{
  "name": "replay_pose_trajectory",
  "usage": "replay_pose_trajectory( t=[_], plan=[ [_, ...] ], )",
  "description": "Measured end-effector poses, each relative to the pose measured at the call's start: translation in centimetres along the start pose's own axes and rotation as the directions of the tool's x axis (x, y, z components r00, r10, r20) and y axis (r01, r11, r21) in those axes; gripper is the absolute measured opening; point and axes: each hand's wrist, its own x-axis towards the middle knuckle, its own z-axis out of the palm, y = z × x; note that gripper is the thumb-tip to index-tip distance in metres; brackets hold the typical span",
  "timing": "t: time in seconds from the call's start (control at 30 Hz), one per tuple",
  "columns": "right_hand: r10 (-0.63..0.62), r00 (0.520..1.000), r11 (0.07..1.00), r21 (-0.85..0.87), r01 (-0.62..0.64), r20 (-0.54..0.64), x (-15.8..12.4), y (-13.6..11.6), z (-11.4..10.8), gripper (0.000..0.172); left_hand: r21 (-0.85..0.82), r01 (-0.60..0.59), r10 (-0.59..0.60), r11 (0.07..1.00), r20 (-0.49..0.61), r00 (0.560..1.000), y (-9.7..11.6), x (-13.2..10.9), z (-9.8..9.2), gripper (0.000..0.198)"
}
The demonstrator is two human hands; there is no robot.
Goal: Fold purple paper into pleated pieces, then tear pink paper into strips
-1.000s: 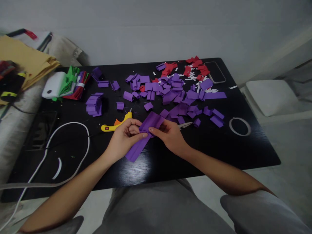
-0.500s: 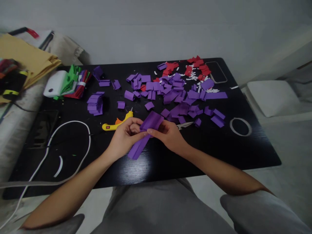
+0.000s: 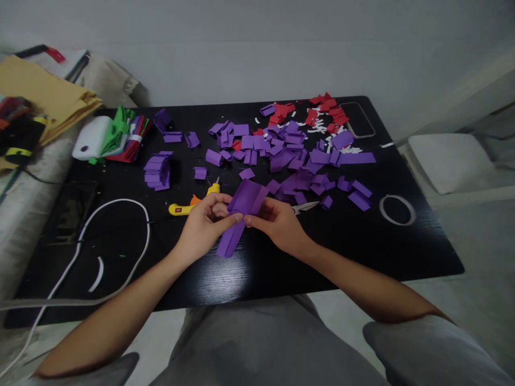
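A creased purple paper strip (image 3: 247, 199) is held between my two hands above the front half of the black table. My left hand (image 3: 205, 222) pinches its left edge, thumb on top. From the other side my right hand (image 3: 279, 222) grips it, the thumb tips nearly meeting at the fold. The strip's lower end hangs below the thumbs toward me. Just behind my left hand lies a yellow glue gun (image 3: 189, 206). Scissors (image 3: 306, 207) lie beyond my right hand, their handles hidden by it.
Many folded purple paper pieces (image 3: 281, 145) cover the table's middle, with red pieces (image 3: 332, 110) and white scraps behind. A curved purple stack (image 3: 158, 170) sits left. A white cable (image 3: 147, 236) loops at the left; a tape ring (image 3: 397, 209) lies right.
The purple strip has turned slightly more upright and its top has tilted to show a wider face. My hands have barely shifted and keep their hold.
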Motion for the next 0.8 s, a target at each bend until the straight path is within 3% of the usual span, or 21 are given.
replay_pose_trajectory(
  t=[0.2,0.43,0.8],
  plan=[
    [-0.048,0.992,0.998,-0.052,0.043,-0.115,-0.09,-0.06,0.05,0.040,-0.090,0.036,-0.034,0.995,0.020,0.999,-0.02,-0.09,0.15,0.035],
    [0.058,0.995,0.998,-0.006,-0.059,-0.083,-0.02,-0.17,0.09,0.041,-0.093,-0.046,0.044,0.995,-0.026,0.999,0.27,-0.17,0.42,0.036],
    [-0.019,0.990,0.999,-0.029,0.015,-0.142,-0.36,-0.41,0.45,0.042,-0.097,-0.057,0.053,0.994,-0.038,0.998,0.25,-0.25,0.54,0.039]
  ],
)
